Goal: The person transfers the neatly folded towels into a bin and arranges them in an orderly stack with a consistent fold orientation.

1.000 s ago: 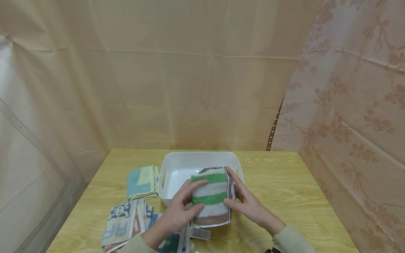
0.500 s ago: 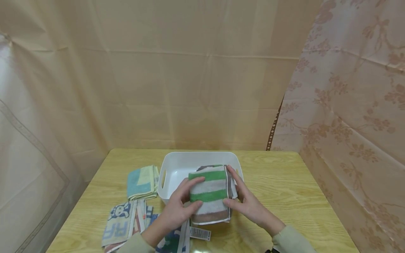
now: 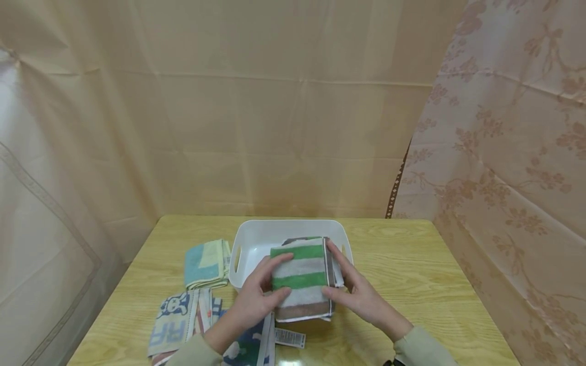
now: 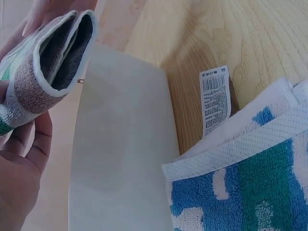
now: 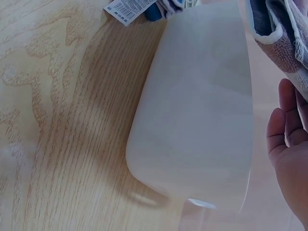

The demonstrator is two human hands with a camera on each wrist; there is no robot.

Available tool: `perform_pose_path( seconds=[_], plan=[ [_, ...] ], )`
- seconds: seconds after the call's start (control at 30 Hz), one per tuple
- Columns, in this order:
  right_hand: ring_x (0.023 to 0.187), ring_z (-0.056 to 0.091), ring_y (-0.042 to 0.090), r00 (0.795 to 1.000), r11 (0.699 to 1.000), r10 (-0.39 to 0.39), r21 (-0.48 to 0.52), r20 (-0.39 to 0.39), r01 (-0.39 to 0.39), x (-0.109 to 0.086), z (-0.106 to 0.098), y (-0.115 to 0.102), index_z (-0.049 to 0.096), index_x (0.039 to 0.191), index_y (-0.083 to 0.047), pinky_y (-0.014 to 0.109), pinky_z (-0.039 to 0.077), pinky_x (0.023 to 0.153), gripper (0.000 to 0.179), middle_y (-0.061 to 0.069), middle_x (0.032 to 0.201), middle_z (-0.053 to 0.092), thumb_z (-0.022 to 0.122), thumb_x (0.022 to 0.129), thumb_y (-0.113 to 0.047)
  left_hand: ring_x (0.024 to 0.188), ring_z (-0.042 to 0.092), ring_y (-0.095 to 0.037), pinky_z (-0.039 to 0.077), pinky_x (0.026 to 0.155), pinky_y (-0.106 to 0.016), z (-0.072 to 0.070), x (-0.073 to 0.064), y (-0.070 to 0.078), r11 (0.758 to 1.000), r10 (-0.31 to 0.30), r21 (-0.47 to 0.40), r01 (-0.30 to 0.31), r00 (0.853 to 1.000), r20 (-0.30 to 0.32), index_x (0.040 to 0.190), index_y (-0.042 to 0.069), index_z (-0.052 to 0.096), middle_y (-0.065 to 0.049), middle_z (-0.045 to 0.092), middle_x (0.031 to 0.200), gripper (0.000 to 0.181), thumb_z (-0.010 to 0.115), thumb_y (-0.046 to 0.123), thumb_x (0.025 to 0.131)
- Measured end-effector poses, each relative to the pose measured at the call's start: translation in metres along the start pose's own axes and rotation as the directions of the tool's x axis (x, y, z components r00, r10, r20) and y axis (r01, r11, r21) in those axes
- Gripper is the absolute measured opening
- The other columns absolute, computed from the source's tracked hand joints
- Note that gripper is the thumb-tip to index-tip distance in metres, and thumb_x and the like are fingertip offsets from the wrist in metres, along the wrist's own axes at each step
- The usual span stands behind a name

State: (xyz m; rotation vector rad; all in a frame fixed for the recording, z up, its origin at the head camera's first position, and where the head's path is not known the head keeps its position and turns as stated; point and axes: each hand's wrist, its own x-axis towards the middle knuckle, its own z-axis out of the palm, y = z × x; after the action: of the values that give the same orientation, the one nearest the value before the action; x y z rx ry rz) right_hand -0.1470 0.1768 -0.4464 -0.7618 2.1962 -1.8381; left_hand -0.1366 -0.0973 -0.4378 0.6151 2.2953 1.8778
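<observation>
A folded striped towel (image 3: 299, 282) in green, white-grey and brown is held up over the front part of a white plastic basket (image 3: 293, 222). My left hand (image 3: 256, 295) grips its left side, thumb and a finger on the front face. On the right side my right hand (image 3: 359, 290) holds it, thumb in front and fingers along the edge. The left wrist view shows the towel's folded layers (image 4: 36, 91) end-on, beside the basket's outer wall (image 4: 120, 144). In the right wrist view, the right hand's fingers (image 5: 288, 106) lie under the towel's lower edge.
A yellow-and-blue folded towel (image 3: 206, 264) lies left of the basket. Nearer are a bear-patterned towel (image 3: 171, 325) and a blue-green towel (image 3: 249, 345) with a white label (image 3: 290, 337). Curtains (image 3: 293, 127) hang behind the wooden table (image 3: 403, 264).
Both hands still hold the striped towel. It has shifted slightly left and away, and more of its back layer shows at the right edge.
</observation>
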Motion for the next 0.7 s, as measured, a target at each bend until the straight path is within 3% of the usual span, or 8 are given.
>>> perform_pose_path(
  seconds=[0.17,0.3,0.53,0.7],
  plan=[
    [0.136,0.042,0.047,1.0,0.999,-0.028,-0.044,0.003,0.028,-0.0007,-0.0008,-0.0003,0.014,0.165,-0.03,0.03,0.046,0.102,0.085,0.024,0.167,0.018,0.064,0.1,-0.009,0.106,0.062,-0.027,0.057,0.083,-0.031,-0.0025,0.002,0.0001,0.999,-0.034,0.007,0.034,0.999,0.007,0.152,0.027,0.047,-0.011,0.048,0.136,0.064,0.071,0.012,0.094],
    [0.143,0.035,0.046,0.999,0.994,-0.032,-0.101,0.008,0.033,-0.0001,-0.0005,-0.0006,0.021,0.164,-0.029,0.029,0.04,0.108,0.08,0.018,0.168,0.017,0.065,0.1,-0.01,0.108,0.063,-0.028,0.058,0.083,-0.03,-0.0045,0.0039,-0.0007,0.999,-0.051,0.004,0.051,0.999,0.019,0.152,0.028,0.047,-0.011,0.048,0.138,0.063,0.071,0.013,0.096],
    [0.132,0.051,0.045,0.999,0.996,-0.009,-0.088,0.035,0.013,0.0021,0.0017,-0.0025,0.03,0.162,-0.025,0.036,0.056,0.094,0.074,0.021,0.165,0.025,0.066,0.099,-0.011,0.112,0.063,-0.028,0.058,0.085,-0.03,-0.0074,0.0069,-0.0015,0.998,-0.066,0.009,0.065,0.997,0.037,0.152,0.031,0.047,-0.009,0.047,0.141,0.064,0.071,0.012,0.095],
    [0.126,0.057,0.042,1.0,0.996,0.015,-0.087,0.025,-0.012,0.0036,0.0019,-0.0038,0.029,0.162,-0.029,0.036,0.057,0.092,0.075,0.022,0.164,0.028,0.066,0.1,-0.013,0.11,0.063,-0.026,0.058,0.085,-0.031,-0.01,0.0101,-0.003,0.997,-0.072,0.028,0.071,0.996,0.049,0.152,0.035,0.046,-0.006,0.047,0.142,0.067,0.071,0.011,0.095]
  ],
)
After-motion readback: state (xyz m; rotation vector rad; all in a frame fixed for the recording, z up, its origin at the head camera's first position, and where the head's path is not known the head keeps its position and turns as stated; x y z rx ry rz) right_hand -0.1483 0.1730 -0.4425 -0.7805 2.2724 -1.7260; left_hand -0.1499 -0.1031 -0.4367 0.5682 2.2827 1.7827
